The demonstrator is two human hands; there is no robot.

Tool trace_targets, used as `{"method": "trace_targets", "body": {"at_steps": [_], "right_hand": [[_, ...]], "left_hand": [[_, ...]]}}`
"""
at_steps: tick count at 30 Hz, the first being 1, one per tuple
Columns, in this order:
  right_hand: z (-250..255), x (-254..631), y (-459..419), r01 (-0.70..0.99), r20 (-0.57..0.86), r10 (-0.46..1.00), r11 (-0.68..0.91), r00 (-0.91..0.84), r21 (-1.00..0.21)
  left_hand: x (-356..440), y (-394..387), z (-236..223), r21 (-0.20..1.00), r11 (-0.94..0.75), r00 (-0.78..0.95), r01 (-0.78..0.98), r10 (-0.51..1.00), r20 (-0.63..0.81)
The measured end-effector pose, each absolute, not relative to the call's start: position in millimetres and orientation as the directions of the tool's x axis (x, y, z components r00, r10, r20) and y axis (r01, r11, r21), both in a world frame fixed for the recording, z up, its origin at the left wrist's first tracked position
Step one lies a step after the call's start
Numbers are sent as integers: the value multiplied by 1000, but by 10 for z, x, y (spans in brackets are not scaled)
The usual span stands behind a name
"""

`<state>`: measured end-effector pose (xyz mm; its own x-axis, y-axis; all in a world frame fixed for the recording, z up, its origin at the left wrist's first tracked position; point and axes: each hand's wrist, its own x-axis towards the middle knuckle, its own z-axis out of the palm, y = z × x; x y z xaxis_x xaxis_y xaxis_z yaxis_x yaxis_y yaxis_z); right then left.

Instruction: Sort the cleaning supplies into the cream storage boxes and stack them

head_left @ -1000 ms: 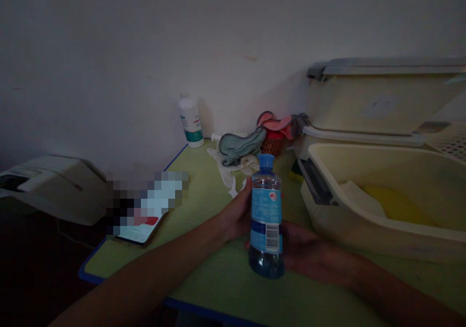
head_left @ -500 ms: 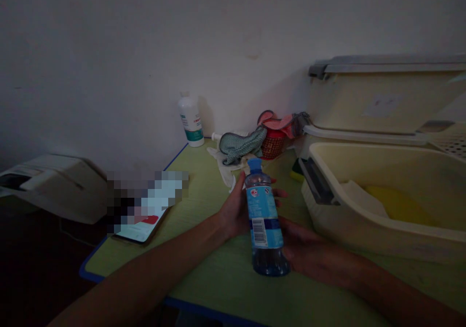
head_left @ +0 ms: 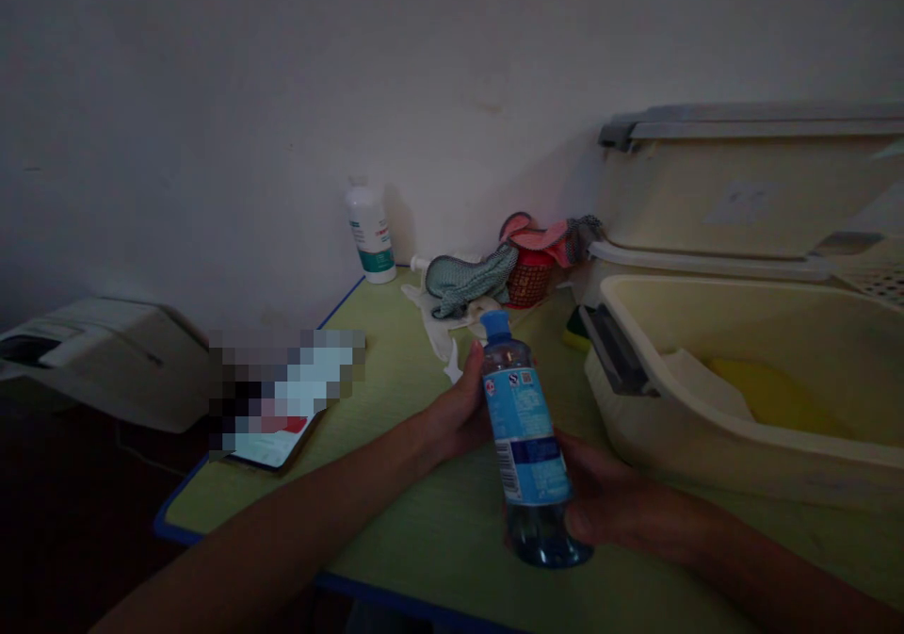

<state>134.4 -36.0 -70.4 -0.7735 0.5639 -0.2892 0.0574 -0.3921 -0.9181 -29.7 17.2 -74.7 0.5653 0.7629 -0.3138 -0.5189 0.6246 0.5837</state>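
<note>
A clear bottle [head_left: 533,446] with a blue cap and a light-blue label is held between both hands above the green table [head_left: 395,512]. It leans, its cap away from me and its base toward me. My left hand [head_left: 459,413] grips its upper left side, thumb near the shoulder, other fingers hidden behind. My right hand [head_left: 600,488] is closed on the lower right side, its thumb close to the base. The label, with a barcode and small print, faces me.
A phone [head_left: 282,427] lies at the table's left. Against the wall stand a white bottle [head_left: 371,238], a grey-green cloth [head_left: 470,281] and a red basket [head_left: 529,276] with a pink cloth [head_left: 543,236]. A sponge [head_left: 575,333] sits beside a cream bin [head_left: 706,464] at right.
The bottle has turned about its length, so more of the label's print faces me and the barcode has shifted left. Its base has swung right and closer, along with my right hand.
</note>
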Motion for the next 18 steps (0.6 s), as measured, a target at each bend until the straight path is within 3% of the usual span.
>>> {"method": "trace_targets", "body": {"at_steps": [5, 11, 18], "right_hand": [[-767, 1360, -344, -3, -327, 599, -483, -731, -876], [-778, 1346, -312, -85, -255, 507, -555, -823, -827], [-797, 1382, -341, -5, -323, 565, -501, -760, -866]], "left_hand": [[-300, 183, -733, 590, 638, 641, -496, 727, -246], [-313, 182, -715, 548, 650, 680, -527, 709, -188], [-294, 170, -704, 543, 647, 664, -536, 720, -202]]}}
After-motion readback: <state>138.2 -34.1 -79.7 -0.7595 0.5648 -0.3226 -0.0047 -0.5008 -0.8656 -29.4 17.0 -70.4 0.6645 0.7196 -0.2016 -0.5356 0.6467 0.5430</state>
